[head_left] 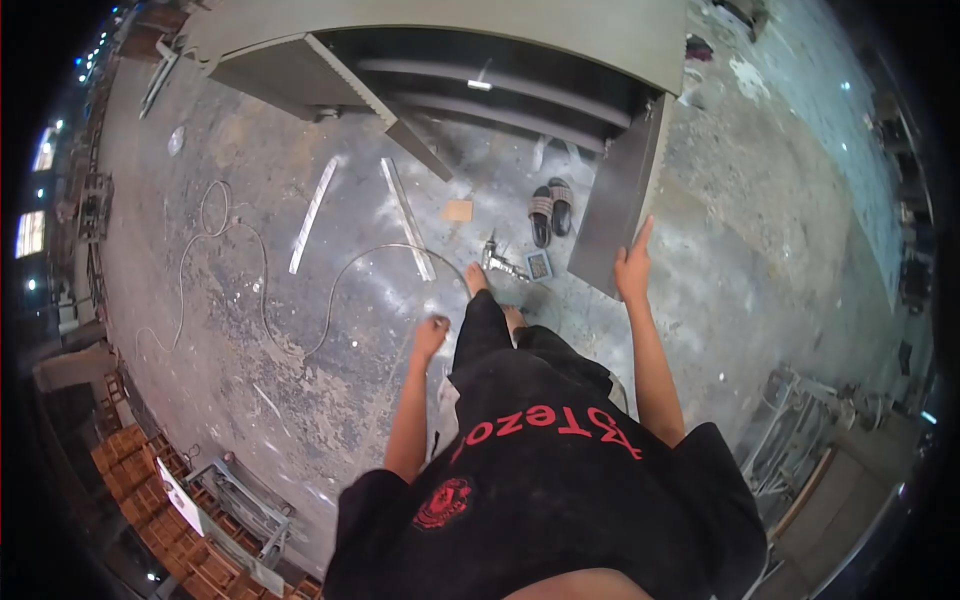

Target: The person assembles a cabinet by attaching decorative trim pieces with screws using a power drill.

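Observation:
A large grey-brown cabinet (520, 22) stands in front of me with its doors swung out. My right hand (632, 270) grips the outer edge of the right cabinet door (612, 222), the index finger stretched along that edge. Low beside my left leg is my left hand (432, 337), its fingers curled in; I cannot make out whether anything small is in them. A metal spray gun (506, 266) lies on the floor by my bare foot, next to a small blue-edged square box (538, 265).
The left cabinet door (350, 85) juts out over the floor. Two white strips (408, 220) and a brown square piece (457, 210) lie below it. A thin hose (330, 300) loops across the left floor. Slippers (551, 212) sit near the right door.

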A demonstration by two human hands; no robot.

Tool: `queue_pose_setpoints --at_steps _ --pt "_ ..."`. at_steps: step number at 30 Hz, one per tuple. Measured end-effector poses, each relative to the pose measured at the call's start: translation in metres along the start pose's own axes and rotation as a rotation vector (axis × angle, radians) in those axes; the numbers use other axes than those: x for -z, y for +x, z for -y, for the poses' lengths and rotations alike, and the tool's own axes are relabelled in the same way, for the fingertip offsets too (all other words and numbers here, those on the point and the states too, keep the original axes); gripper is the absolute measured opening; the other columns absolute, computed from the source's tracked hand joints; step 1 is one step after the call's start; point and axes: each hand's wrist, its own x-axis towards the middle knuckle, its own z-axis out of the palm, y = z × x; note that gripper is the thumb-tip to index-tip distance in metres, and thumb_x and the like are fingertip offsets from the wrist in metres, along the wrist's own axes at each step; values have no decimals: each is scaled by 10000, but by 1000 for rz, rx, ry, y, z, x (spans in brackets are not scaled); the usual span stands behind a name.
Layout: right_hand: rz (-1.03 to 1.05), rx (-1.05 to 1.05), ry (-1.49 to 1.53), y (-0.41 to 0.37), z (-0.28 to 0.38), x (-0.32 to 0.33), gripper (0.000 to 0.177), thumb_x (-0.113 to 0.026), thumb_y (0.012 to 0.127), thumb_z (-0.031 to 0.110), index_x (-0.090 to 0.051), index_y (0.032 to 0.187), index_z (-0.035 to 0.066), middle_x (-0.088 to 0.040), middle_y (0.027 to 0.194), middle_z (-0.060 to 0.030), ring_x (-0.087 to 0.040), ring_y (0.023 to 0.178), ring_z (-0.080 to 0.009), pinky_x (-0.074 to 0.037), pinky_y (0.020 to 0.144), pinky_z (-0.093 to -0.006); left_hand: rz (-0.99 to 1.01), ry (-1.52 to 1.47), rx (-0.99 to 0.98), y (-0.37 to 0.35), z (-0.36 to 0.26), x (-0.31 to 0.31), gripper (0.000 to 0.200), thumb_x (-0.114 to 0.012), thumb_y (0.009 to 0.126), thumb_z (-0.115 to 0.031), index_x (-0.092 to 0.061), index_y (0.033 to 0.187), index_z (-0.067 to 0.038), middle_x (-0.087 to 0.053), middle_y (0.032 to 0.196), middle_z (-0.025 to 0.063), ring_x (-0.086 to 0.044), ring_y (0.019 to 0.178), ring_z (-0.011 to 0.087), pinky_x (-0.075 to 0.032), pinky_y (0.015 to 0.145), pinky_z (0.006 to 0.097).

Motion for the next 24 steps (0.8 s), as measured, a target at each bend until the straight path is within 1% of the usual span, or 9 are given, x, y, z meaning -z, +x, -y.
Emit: queue_pose_setpoints --at_steps 3,7,11,14,17,19,21,23,24 --pt "-33 -58 26 -11 41 -4 890 -534 831 0 -40 1559 129 -543 1256 -336 -590 1038 -492 -481 846 -476 11 135 -74 40 -41 62 334 -582 902 -288 -661 1084 -19 -708 847 129 -679 742 213 -534 691 342" --pt "-69 -194 43 -4 73 -10 834 -503 841 32 -90 1559 127 -552 1259 -318 -596 1022 -485 -482 836 -471 23 -6 -132 95 -108 113 295 -553 912 -204 -651 1095 7 -706 903 139 -679 789 216 -540 718 335" --pt "-9 -285 12 -6 76 -13 834 -495 845 52 -78 1562 144 -560 1245 -315 -613 980 -471 -486 807 -463 21 -73 -178 126 -129 123 277 -572 909 -187 -653 1078 17 -714 910 143 -687 798 200 -545 724 326" --pt "-42 -305 -7 -4 85 -8 790 -521 834 51 -173 1543 85 -596 1209 -286 -627 955 -450 -500 821 -450 22 -76 -167 127 -140 123 279 -558 913 -157 -641 1090 42 -705 942 149 -681 832 206 -541 734 324" --pt "-514 90 -397 -8 90 -12 681 -570 808 37 -353 1453 6 -641 1133 -243 -640 930 -419 -506 845 -441 -54 -83 -175 118 -147 105 289 -561 918 -124 -615 1141 51 -688 997 148 -663 903 213 -527 781 320" --pt "-561 79 -46 -25 130 -26 508 -630 772 20 -531 1265 -53 -670 1049 -191 -649 901 -372 -506 857 -435 -235 -102 -226 123 -162 103 323 -592 916 -127 -585 1195 33 -674 1043 138 -646 945 210 -511 818 320" --pt "-187 252 137 -50 130 -66 379 -648 777 10 -589 1150 -21 -681 1037 -161 -649 893 -317 -508 825 -378 -486 -142 -333 135 -184 111 397 -637 909 -147 -543 1264 3 -656 1104 124 -626 979 200 -492 851 325" --pt "152 -125 401 -58 112 -144 289 -649 777 22 -623 1064 -4 -679 969 -141 -649 855 -278 -512 803 -363 -589 -164 -449 165 -204 127 550 -669 902 -168 -426 1367 0 -538 1285 137 -546 1123 224 -453 921 353" --pt "261 -248 424 -66 74 -198 321 -659 773 39 -611 1088 3 -672 991 -154 -650 884 -288 -513 804 -389 -673 -136 -529 183 -213 132 580 -674 898 -169 -403 1384 -4 -503 1320 149 -526 1151 234 -447 932 362"
